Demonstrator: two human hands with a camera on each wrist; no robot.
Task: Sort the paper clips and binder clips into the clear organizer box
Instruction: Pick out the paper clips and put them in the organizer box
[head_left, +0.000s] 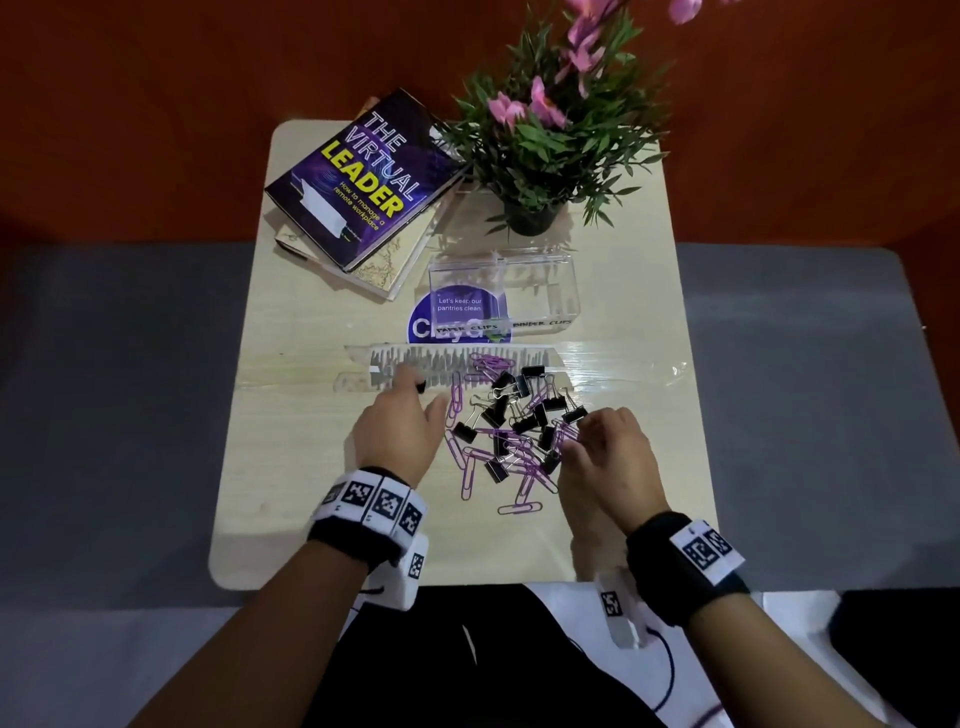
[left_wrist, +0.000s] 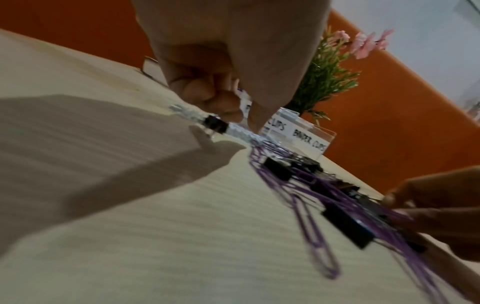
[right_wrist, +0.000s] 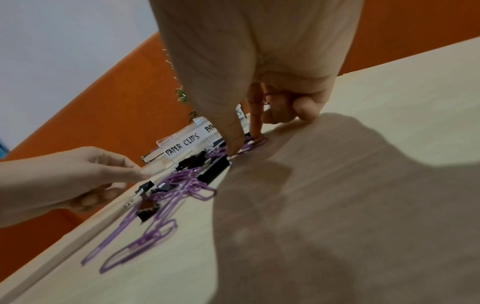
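Observation:
A mixed pile of purple paper clips (head_left: 470, 467) and black binder clips (head_left: 524, 423) lies mid-table. Behind it stands the clear organizer box (head_left: 540, 291), its two sections labelled PAPER CLIPS and BINDER CLIPS (left_wrist: 309, 142). My left hand (head_left: 428, 395) hovers at the pile's left edge with its fingers curled (left_wrist: 207, 98). One black binder clip (left_wrist: 215, 124) sits right at its fingertips; whether the hand grips it cannot be told. My right hand (right_wrist: 245, 144) is at the pile's right edge, where thumb and index finger pinch a purple paper clip (right_wrist: 257, 142) against the table.
A clear plastic strip (head_left: 535, 358) lies flat between the pile and the box. Two stacked books (head_left: 363, 176) sit at the back left, a potted plant (head_left: 532, 215) behind the box. The small wooden table (head_left: 291, 467) ends close to my wrists.

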